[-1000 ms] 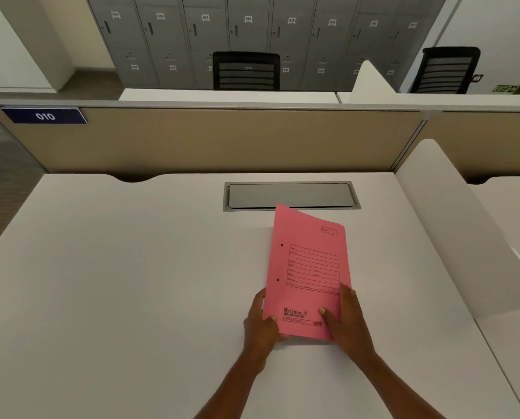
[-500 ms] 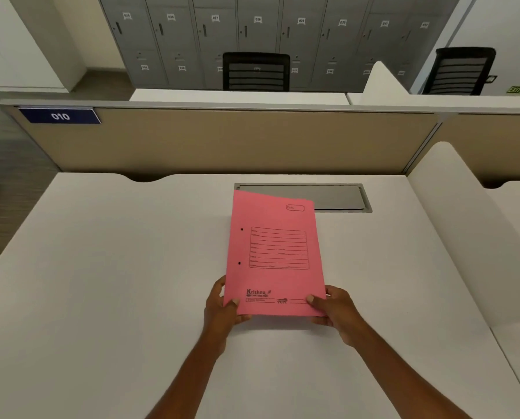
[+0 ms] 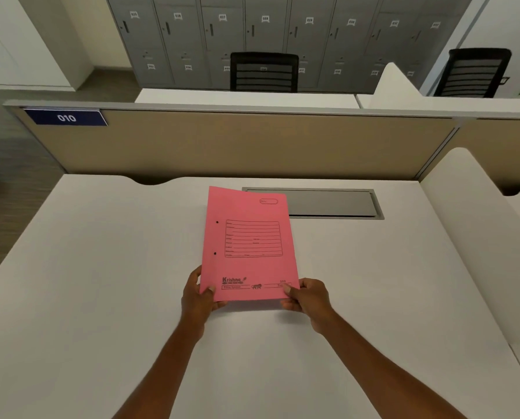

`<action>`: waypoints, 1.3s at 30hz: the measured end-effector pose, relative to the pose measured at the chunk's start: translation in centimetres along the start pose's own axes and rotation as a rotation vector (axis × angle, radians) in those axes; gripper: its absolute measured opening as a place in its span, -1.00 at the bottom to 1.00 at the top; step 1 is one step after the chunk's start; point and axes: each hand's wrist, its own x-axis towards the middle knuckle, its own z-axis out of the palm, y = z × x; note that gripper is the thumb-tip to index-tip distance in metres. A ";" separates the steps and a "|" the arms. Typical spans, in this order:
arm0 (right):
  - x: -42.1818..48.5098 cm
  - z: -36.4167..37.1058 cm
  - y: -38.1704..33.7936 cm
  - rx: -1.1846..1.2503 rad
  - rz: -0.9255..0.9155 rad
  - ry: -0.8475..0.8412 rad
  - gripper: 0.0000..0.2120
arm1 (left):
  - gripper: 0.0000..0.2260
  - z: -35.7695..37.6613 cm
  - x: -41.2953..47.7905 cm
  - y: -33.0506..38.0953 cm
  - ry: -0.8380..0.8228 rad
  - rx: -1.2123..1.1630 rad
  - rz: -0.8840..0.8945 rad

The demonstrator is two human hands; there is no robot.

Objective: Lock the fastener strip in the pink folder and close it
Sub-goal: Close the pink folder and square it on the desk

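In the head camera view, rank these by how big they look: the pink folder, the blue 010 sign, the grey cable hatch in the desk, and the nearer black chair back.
1. pink folder, clearly largest, though nearest the camera.
2. grey cable hatch and black chair back: too alike to rank.
3. blue 010 sign, smallest.

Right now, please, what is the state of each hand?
Left hand: closed on the folder, at its near left corner.
Right hand: closed on the folder, at its near right corner.
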 end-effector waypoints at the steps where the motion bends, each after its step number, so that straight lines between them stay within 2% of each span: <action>1: 0.2 0.4 -0.3 0.014 0.009 -0.024 -0.92 | -0.50 -0.2 0.5 0.3 0.008 0.010 0.004; 5: 1.3 1.7 -1.3 0.027 0.017 -0.094 -0.92 | -0.51 -1.6 2.6 1.2 0.025 0.038 0.017; 10: 3.2 3.6 -2.5 0.042 -0.006 -0.069 -0.75 | -0.52 -3.0 5.4 2.1 0.055 0.027 0.006; 16: 5.5 6.3 -4.1 0.004 -0.009 -0.071 -0.93 | -0.53 -4.3 8.7 2.8 0.071 0.046 0.003; 23: 7.1 9.0 -4.7 0.009 0.026 -0.062 -0.94 | -0.53 -5.9 12.1 3.2 0.089 0.103 -0.017; 29: 8.5 10.5 -4.9 0.096 0.117 -0.034 -0.90 | -0.62 -6.7 14.3 3.8 0.098 0.005 -0.110; 34: 9.3 11.0 -5.3 0.222 0.159 -0.017 -0.84 | -0.70 -6.3 15.5 3.9 0.330 0.057 -0.093; 39: 9.3 11.5 -6.3 0.284 0.188 0.012 -0.83 | -0.71 -6.2 16.0 3.7 0.400 0.020 -0.101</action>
